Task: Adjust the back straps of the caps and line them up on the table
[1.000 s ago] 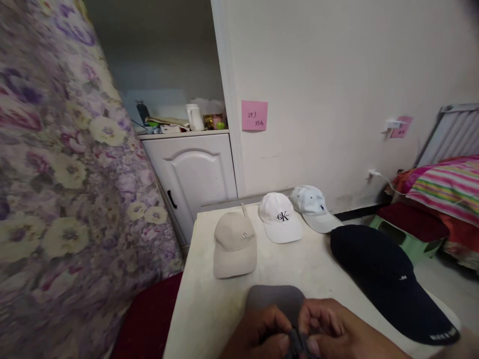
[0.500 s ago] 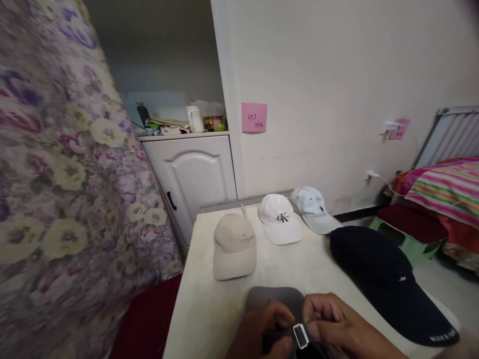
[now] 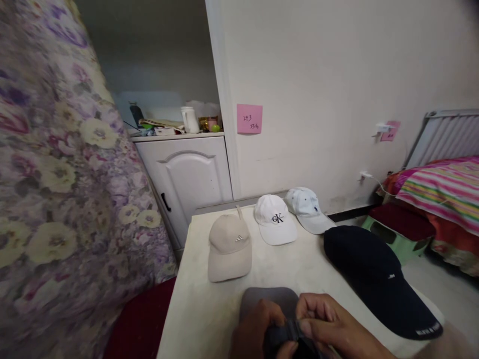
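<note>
At the table's near edge lies a dark grey cap (image 3: 268, 299), its brim pointing away from me. My left hand (image 3: 258, 326) is closed on the cap's dark back strap (image 3: 279, 335). From the other side my right hand (image 3: 324, 319) pinches the same strap with thumb and fingers. The strap's metal buckle is hidden or turned away between the fingers. Beyond my hands sit a beige cap (image 3: 229, 247), a white cap (image 3: 275, 219) with black letters and a pale blue cap (image 3: 309, 210). A navy long-brimmed cap (image 3: 377, 279) lies to the right.
The caps rest on a cream-covered table (image 3: 202, 309) against the wall. A floral curtain (image 3: 82, 199) hangs at left, above a dark red seat (image 3: 140, 319). A white cabinet (image 3: 190, 184) stands behind; a green stool (image 3: 402, 229) and a bed (image 3: 445, 184) are at right.
The metal buckle, plainly visible half a second ago, no longer shows its bright face. Both hands keep hold of the strap. The whole scene has shifted slightly left in view.
</note>
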A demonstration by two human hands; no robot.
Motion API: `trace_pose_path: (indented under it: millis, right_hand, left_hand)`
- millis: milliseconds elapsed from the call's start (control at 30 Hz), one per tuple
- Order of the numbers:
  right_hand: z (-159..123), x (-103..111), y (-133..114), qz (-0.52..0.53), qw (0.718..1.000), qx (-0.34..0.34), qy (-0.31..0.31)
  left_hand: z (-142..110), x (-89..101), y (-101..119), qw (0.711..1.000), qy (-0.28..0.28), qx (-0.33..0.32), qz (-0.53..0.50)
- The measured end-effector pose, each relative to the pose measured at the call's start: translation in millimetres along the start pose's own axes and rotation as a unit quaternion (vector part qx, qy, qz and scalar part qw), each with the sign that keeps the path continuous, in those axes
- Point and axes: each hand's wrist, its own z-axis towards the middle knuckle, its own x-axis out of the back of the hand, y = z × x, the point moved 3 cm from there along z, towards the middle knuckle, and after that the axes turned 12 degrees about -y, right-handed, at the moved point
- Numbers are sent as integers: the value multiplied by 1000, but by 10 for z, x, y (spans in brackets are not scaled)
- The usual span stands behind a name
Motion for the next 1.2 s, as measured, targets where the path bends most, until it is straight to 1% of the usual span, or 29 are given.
trace_pose_path:
  millis: [133, 267, 400, 533, 600, 733, 867, 967, 1033, 1133, 1200]
  right_hand:
    - [-16, 33, 12, 5, 1000, 0, 8]
    - [-31, 69, 21, -5, 1000, -3, 17]
    - [-45, 88, 15, -25, 999, -11, 24]
    - [-38, 54, -33, -47, 999, -21, 1]
    - [-28, 32, -60, -46, 999, -19, -7]
    - [-18, 20, -88, -57, 998, -4, 16]
    - [-15, 14, -72, -54, 998, -14, 21]
    - [-7, 10, -59, -39, 999, -7, 18]
    - [-6, 11, -47, -36, 999, -8, 19]
    - [-13, 18, -27, -43, 999, -12, 22]
    - [-19, 18, -19, -45, 999, -8, 19]
  left_hand:
    - [47, -21, 65, 1000, -14, 3, -18]
    - [66, -41, 46, 998, -28, 20, -58]
    - [52, -35, 34, 989, -78, 43, -118]
    - [41, 1, 32, 987, -92, 61, -114]
    - [46, 18, 38, 987, -91, 57, -119]
    - [57, 40, 49, 983, -89, 42, -153]
    - [40, 34, 2, 976, -94, 22, -194]
    - [3, 28, -19, 968, -115, 0, -224]
    - [-26, 43, -5, 974, -119, 5, -193]
    - [-53, 86, 43, 990, -91, 33, -104]
    - [-52, 89, 72, 992, -86, 39, -83]
